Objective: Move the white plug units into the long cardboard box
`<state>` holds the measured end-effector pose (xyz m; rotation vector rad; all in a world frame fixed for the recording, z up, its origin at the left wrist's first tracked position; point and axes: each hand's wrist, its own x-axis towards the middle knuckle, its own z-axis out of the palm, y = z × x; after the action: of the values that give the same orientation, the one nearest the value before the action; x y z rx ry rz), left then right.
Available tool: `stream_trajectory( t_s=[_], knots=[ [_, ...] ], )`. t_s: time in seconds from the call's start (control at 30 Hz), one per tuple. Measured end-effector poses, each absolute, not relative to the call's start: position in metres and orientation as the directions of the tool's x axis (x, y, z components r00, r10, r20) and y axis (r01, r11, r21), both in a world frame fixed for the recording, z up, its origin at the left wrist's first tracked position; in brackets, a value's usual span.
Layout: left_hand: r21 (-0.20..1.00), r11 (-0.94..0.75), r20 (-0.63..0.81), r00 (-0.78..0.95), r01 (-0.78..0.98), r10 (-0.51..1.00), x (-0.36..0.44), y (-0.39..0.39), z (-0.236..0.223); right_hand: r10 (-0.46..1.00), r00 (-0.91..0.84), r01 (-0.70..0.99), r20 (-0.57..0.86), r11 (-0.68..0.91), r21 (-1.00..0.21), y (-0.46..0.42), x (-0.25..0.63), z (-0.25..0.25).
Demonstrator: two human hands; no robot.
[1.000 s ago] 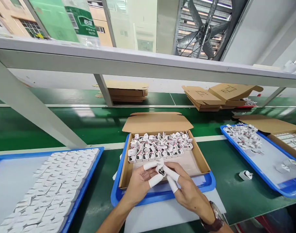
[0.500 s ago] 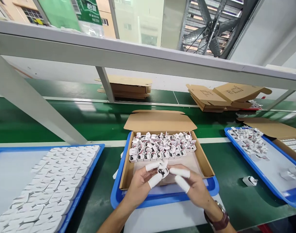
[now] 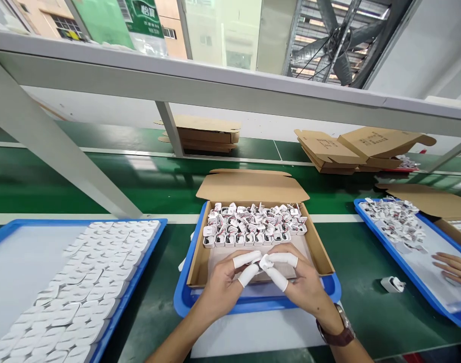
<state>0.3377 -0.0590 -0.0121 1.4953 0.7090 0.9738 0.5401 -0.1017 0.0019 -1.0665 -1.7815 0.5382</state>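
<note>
My left hand [image 3: 224, 283] and my right hand [image 3: 303, 283] meet over the near end of an open cardboard box [image 3: 318, 247]. White finger cots cover the thumbs and forefingers. Both hands pinch one small white plastic part [image 3: 265, 262] between their fingertips. The box sits on a blue tray [image 3: 185, 301] and holds rows of several small white parts with wires [image 3: 255, 226] at its far end. A brown watch is on my right wrist.
A blue tray [image 3: 3, 237] of several flat white covers [image 3: 82, 287] lies at left. Another blue tray [image 3: 411, 262] with loose white parts stands at right, where another person's hand [image 3: 454, 266] rests. A single white part [image 3: 392, 285] lies on the green belt. Flat cardboard boxes [image 3: 351, 148] are stacked behind.
My right fingers have closed in on the small part, so both hands now pinch it together. Another person's hand has come into view on the right tray.
</note>
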Motion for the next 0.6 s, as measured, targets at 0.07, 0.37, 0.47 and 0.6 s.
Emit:
stream_trajectory(
  t_s=[0.07, 0.37, 0.47, 0.6],
  knots=[
    [0.983, -0.162, 0.183, 0.441, -0.084, 0.879, 0.339, -0.059, -0.011, 0.82, -0.162, 0.464, 0.549, 0.554, -0.691, -0.105, 0.539, -0.001],
    [0.988, -0.021, 0.093, 0.473, -0.155, 0.876, 0.343, -0.061, -0.01, 0.721, -0.451, 0.534, 0.526, 0.69, -0.488, -0.117, 0.537, -0.003],
    [0.99, 0.027, 0.045, 0.488, -0.138, 0.872, 0.341, -0.059, -0.01, 0.744, -0.433, 0.576, 0.509, 0.663, -0.479, -0.118, 0.54, -0.004],
    [0.981, 0.112, -0.009, 0.533, -0.16, 0.846, 0.338, -0.057, -0.01, 0.674, -0.425, 0.509, 0.604, 0.73, -0.456, -0.116, 0.541, -0.004]
  ],
)
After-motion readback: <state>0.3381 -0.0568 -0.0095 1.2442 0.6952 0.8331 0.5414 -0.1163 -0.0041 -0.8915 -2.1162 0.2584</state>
